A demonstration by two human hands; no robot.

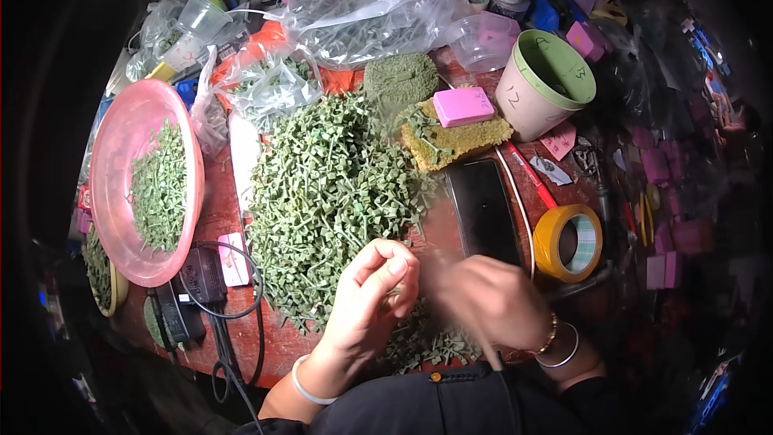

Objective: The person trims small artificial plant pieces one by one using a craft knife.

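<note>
My left hand [378, 290] is closed in a pinch at the near edge of a large heap of small green stem-like pieces [330, 185]. Whatever sits between its fingertips is too small or hidden to make out. To its right, my right hand [495, 298] is smeared by motion, its fingers curled. A thin brownish stick-like tool [487, 345] runs down out of it towards my body. More green pieces [431, 344] lie on the red table below and between both hands. A black phone [483, 208] rests just beyond my right hand.
A pink basin [117, 193] with green pieces stands tilted at left, near black cables [221, 354]. Yellow tape [568, 243], a red pen [531, 175] and a marked pot [523, 101] are at right. Behind the heap are a yellow sponge [451, 149], pink block [463, 107] and plastic bags [370, 12].
</note>
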